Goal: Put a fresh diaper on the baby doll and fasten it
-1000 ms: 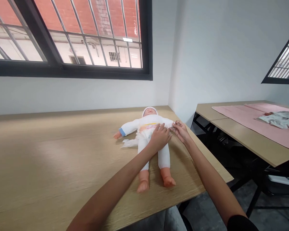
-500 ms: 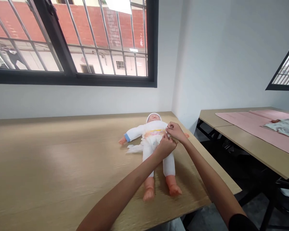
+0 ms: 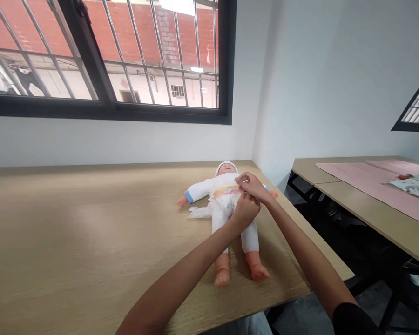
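Note:
A baby doll [image 3: 220,217] in white clothes with blue cuffs lies on its back, its feet toward me. Around its hips is a white diaper [image 3: 227,199] with a yellow and pink band at the waist; one loose side of it spreads on the table at the left. My left hand [image 3: 246,211] is closed at the diaper's right side, by the doll's hip. Just above it, my right hand [image 3: 252,186] has its fingers pinched at the right end of the waistband. The exact bit of diaper between the fingers is hidden.
The doll lies on a wooden table [image 3: 91,232] near its right edge. Beyond a gap at the right stands another table [image 3: 363,204] with a pink cloth [image 3: 356,174] and a patterned garment [image 3: 414,185]. A barred window [image 3: 160,60] is above the table.
The view has shifted slightly, moving everything a little right. My right hand has moved inward across the waistband, toward the doll's middle, while my left hand stays by the hip.

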{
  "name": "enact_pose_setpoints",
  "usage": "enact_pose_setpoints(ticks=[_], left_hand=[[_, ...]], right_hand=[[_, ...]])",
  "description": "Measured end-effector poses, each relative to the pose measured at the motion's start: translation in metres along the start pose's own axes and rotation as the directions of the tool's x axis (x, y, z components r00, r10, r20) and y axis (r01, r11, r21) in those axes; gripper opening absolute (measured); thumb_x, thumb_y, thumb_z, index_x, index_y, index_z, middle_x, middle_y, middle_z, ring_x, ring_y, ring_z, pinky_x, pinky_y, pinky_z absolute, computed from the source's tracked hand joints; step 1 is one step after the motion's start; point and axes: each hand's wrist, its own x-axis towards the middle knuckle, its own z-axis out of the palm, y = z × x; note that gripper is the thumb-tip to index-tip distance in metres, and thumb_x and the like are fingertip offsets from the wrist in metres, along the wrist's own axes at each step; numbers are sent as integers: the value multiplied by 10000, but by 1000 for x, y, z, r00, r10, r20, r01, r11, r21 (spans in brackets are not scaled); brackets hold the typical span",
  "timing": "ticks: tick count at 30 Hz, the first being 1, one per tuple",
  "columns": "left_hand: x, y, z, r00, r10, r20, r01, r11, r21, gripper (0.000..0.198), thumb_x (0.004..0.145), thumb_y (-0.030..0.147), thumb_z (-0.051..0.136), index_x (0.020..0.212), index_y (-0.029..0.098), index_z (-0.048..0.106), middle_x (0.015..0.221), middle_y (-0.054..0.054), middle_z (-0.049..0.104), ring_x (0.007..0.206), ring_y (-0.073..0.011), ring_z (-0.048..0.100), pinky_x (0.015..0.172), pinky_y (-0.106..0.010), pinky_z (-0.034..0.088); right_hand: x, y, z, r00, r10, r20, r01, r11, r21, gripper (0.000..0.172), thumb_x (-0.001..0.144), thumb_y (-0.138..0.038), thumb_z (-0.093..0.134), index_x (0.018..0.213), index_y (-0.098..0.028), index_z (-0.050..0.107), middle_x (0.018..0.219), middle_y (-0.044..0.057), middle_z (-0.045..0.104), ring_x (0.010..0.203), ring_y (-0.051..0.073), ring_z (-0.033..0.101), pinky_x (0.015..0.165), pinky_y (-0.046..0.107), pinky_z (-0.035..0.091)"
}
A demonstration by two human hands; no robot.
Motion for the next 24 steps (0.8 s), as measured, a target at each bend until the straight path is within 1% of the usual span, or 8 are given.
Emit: enact_pose_setpoints(ticks=[3, 5, 7, 10, 13, 15, 19, 24], left_hand=[[-1, 1, 0, 997, -44, -63, 49, 995, 85, 271, 893, 75, 436, 1002, 12, 675, 984, -222, 690, 1056, -323, 602, 971, -489, 405], [-2, 1, 0, 991, -108, -84, 117, 987, 110, 316, 927, 177, 428, 1033, -8, 661, 1027, -244, 675, 1052, -343, 598, 937, -488, 417], [-3, 3, 1, 980, -182, -78, 189, 977, 97, 371, 936, 252, 429, 1037, -19, 660, 1045, -261, 666, 1036, -360, 605, 892, -478, 437], [-3, 4, 4, 967, -243, -77, 249, 965, 82, 402, 926, 304, 464, 1004, -31, 672, 1058, -278, 662, 1079, -379, 598, 930, -476, 420], [-3, 5, 7, 959, -278, -61, 282, 957, 67, 440, 921, 351, 489, 1054, -33, 657, 1140, -286, 637, 1126, -375, 584, 972, -467, 399], [-2, 4, 8, 953, -303, -29, 304, 951, 50, 463, 920, 360, 495, 1113, -39, 630, 1181, -291, 619, 1144, -360, 579, 983, -450, 398], [-1, 3, 5, 938, -346, 33, 345, 938, 29, 517, 922, 372, 496, 1172, -72, 587, 1215, -299, 597, 1190, -341, 553, 1022, -416, 380], [-2, 3, 0, 941, -337, 38, 335, 941, 41, 486, 928, 370, 479, 1143, -47, 607, 1210, -281, 606, 1181, -336, 553, 1021, -413, 373]], right_hand=[[5, 14, -9, 984, 77, -159, -26, 954, 300, 277, 702, -436, 690, 744, -204, 544, 767, 4, 562, 673, 133, 575, 550, 254, 518], [7, 31, -14, 950, 104, -294, 12, 931, 366, 319, 702, -487, 677, 730, -208, 524, 719, -6, 537, 645, 130, 564, 518, 252, 524], [6, 52, -20, 905, 97, -415, 56, 939, 340, 335, 726, -525, 634, 726, -217, 504, 666, -21, 514, 587, 121, 528, 471, 233, 484], [0, 87, -27, 840, 19, -542, 83, 983, 162, 336, 781, -557, 536, 727, -230, 485, 641, -31, 516, 557, 126, 489, 494, 234, 432], [-7, 113, -35, 813, -100, -574, 53, 994, -99, 321, 842, -528, 430, 737, -232, 497, 678, -15, 557, 644, 153, 516, 650, 262, 433], [-8, 121, -39, 797, -126, -591, 6, 980, -201, 321, 880, -485, 354, 740, -231, 493, 706, -1, 578, 683, 165, 523, 713, 273, 411], [-9, 123, -41, 789, -126, -601, -35, 968, -249, 334, 907, -451, 298, 745, -226, 485, 754, 21, 610, 708, 177, 530, 719, 273, 381], [-10, 121, -37, 796, -183, -577, 5, 955, -296, 365, 922, -458, 285, 746, -216, 493, 742, 23, 614, 720, 188, 544, 726, 279, 372]])
